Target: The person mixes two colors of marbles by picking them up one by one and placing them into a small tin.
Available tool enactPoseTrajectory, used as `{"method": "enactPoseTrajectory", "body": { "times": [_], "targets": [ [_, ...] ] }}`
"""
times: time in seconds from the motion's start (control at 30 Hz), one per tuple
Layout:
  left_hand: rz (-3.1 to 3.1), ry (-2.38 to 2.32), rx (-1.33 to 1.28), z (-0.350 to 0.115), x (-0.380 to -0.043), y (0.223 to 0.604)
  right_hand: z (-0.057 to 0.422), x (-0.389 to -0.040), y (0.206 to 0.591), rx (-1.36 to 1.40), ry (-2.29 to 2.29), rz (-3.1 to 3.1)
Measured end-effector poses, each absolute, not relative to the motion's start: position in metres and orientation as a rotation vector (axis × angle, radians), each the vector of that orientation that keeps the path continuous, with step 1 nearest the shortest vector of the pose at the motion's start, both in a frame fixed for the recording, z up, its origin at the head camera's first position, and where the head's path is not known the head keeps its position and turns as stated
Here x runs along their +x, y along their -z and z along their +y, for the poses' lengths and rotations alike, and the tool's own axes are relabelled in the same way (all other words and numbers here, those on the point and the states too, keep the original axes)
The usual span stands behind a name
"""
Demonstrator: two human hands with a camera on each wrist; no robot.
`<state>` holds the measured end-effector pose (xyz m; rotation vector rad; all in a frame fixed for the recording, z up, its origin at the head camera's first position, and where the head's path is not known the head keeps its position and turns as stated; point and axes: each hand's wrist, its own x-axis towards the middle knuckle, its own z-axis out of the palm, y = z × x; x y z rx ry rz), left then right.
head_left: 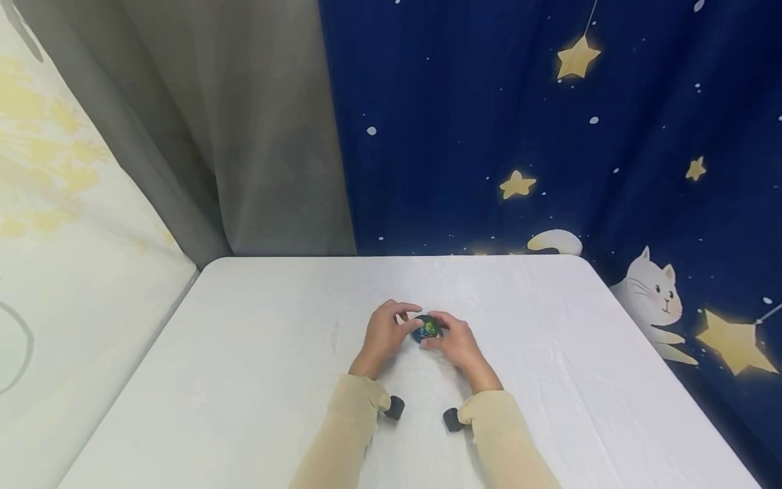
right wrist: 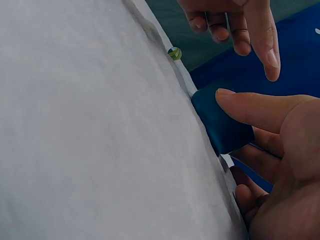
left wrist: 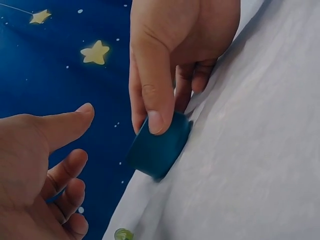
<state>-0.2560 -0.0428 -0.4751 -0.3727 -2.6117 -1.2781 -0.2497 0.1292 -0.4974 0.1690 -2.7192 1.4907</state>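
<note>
A small teal round container (head_left: pixel 426 329) with a patterned green, yellow and blue inside or top sits on the white table. My right hand (head_left: pixel 458 344) holds it, thumb on the near side and fingers on the far side; the left wrist view shows the container's plain teal wall (left wrist: pixel 157 150) under the thumb. My left hand (head_left: pixel 386 335) is just to its left, fingers spread and apart from it in both wrist views. A green, yellow and white swirled marble (right wrist: pixel 174 53) lies on the cloth beyond the container; I cannot make it out in the head view.
The table (head_left: pixel 256 360) carries a wrinkled white cloth. Behind it hang a grey curtain (head_left: pixel 275 136) and a dark blue star-patterned curtain (head_left: pixel 440 136). A pale wall or curtain with yellow print (head_left: pixel 67 272) runs along the left side.
</note>
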Motion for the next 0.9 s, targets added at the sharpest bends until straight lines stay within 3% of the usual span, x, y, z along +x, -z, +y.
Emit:
{"method": "enactPoseTrajectory", "body": {
  "times": [0.9],
  "targets": [
    [-2.722,1.335,-0.089,-0.081,-0.263,0.478,0.128,-0.249,0.495,0.081,-1.533,-2.749]
  ]
}}
